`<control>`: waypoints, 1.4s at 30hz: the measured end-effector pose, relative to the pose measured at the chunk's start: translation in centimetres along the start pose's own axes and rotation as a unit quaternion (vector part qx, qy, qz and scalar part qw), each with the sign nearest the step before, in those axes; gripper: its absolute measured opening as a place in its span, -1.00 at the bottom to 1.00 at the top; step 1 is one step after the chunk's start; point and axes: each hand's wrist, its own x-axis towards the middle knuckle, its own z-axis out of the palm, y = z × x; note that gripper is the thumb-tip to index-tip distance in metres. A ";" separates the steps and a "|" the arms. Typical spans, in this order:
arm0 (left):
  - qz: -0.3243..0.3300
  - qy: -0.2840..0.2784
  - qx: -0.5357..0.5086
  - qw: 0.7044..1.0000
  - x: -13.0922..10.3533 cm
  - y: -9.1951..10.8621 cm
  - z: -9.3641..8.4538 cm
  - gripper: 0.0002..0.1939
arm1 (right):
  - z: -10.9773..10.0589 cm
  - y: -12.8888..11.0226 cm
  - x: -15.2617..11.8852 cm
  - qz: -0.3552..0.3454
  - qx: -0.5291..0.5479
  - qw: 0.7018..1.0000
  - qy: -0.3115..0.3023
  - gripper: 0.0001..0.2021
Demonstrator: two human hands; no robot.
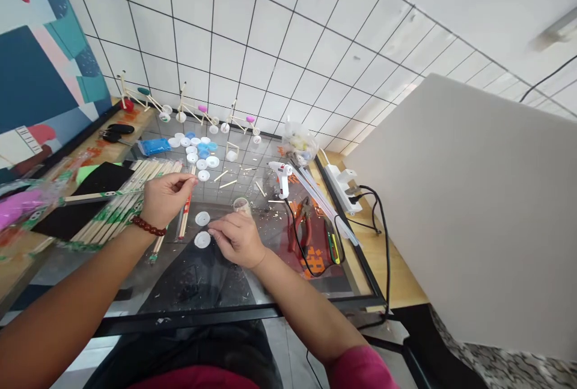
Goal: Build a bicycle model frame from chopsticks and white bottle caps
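Note:
My left hand (166, 198), with a beaded bracelet at the wrist, is closed in a pinch over the glass tabletop; whatever lies between its fingertips is too small to make out. Just beyond them is a white bottle cap (204, 175), and a red-and-white packet of sticks (184, 217) lies below. My right hand (238, 237) has thumb and fingers drawn together at the right edge of a lower white cap (202, 240); I cannot tell if it grips it. Another white cap (202, 219) lies flat just above. Behind the right knuckles stands a small round cup (242, 205).
Wrapped chopsticks (121, 202) lie at left. White and blue caps (192, 150) cluster behind, near small stick models (192, 106). A white glue gun (282, 177), glue sticks (322, 196), red-handled pliers (306, 226), a cutter (333, 248) and a power strip (341, 187) occupy the right.

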 end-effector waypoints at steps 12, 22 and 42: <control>0.083 -0.038 0.025 0.996 -0.7 0.9 0.2 -0.83 | 0.3 0.6 0.1 0.004 -0.018 1.000 -0.011 -0.75; 0.069 -0.042 0.034 0.996 -0.9 1.4 0.3 -0.84 | 0.1 0.7 0.2 0.038 -0.021 0.999 -0.016 -0.78; 0.092 -0.059 0.087 0.990 -0.7 1.1 0.0 -0.76 | -0.6 0.4 0.7 -0.029 -0.104 0.992 -0.071 -0.76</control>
